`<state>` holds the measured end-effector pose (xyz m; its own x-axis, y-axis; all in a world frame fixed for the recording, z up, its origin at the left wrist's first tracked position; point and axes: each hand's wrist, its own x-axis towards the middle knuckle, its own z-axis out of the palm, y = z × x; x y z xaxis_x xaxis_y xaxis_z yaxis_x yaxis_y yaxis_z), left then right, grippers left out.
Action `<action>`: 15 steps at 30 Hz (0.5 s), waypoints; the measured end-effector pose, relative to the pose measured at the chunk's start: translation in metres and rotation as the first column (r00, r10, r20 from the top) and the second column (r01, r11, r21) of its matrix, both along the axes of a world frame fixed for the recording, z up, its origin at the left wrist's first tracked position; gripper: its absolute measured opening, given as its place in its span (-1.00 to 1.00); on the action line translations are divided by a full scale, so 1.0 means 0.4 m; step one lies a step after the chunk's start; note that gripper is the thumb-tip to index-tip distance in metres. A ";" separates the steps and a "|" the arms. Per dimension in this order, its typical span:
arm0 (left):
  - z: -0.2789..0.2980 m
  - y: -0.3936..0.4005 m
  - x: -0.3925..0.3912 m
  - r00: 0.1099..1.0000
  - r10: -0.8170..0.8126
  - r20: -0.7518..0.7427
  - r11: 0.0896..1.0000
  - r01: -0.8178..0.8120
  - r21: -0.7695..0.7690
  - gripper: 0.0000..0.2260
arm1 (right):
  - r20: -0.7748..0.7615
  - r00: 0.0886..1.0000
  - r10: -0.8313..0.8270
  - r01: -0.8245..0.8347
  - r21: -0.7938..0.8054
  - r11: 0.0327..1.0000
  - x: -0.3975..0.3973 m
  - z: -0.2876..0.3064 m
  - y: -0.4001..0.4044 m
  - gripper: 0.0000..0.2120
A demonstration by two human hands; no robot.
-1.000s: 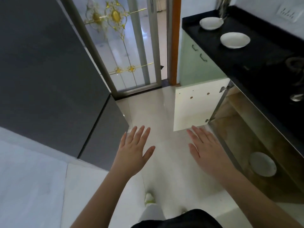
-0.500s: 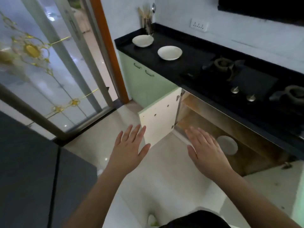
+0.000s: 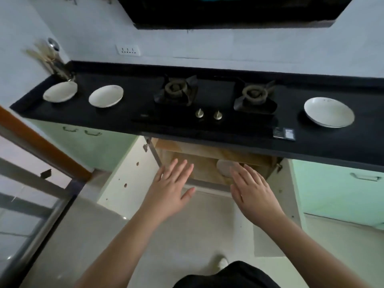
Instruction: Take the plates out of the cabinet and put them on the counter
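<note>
Three white plates stand on the black counter (image 3: 311,146): one plate (image 3: 60,91) at the far left, a second plate (image 3: 106,96) beside it, and a third plate (image 3: 329,112) right of the stove. Inside the open cabinet (image 3: 199,163) under the stove lies one more plate (image 3: 225,167), partly hidden by my right hand. My left hand (image 3: 170,189) and my right hand (image 3: 252,193) hover flat in front of the cabinet opening, fingers straight, holding nothing.
A two-burner gas stove (image 3: 214,96) sits in the counter's middle, a utensil holder (image 3: 57,65) in the left corner. Both cabinet doors (image 3: 133,173) stand swung out. Green cabinet fronts (image 3: 340,188) flank the opening. A glass sliding door (image 3: 25,204) lies to the left.
The view has swung right from the glass door to face the counter and the open cabinet head-on. Both hands stayed flat and empty, now nearer the cabinet opening.
</note>
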<state>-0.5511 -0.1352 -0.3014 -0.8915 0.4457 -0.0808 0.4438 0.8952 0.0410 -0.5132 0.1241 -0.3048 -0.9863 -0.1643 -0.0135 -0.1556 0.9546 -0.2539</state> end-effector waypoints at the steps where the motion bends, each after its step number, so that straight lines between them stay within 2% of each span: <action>1: -0.001 0.011 -0.018 1.000 -0.016 0.005 1.000 0.016 -0.004 -0.35 | 0.004 1.000 -0.013 0.013 -0.002 1.000 -0.008 -0.007 0.014 -0.48; 12: -0.080 0.028 -0.137 0.990 -0.056 0.133 0.995 0.067 -0.080 -0.37 | 0.047 0.993 -0.105 0.105 -0.012 0.994 -0.108 -0.069 0.016 -0.49; 15: -0.102 0.004 -0.190 0.990 -0.086 0.112 0.994 0.093 -0.063 -0.34 | 0.067 0.987 -0.144 0.145 -0.001 0.989 -0.137 -0.091 -0.015 -0.47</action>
<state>-0.6270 -0.1336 -0.3423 -0.8325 0.5133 -0.2086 0.5184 0.8545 0.0338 -0.5680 0.1181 -0.3414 -0.9967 -0.0203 -0.0791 0.0014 0.9643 -0.2646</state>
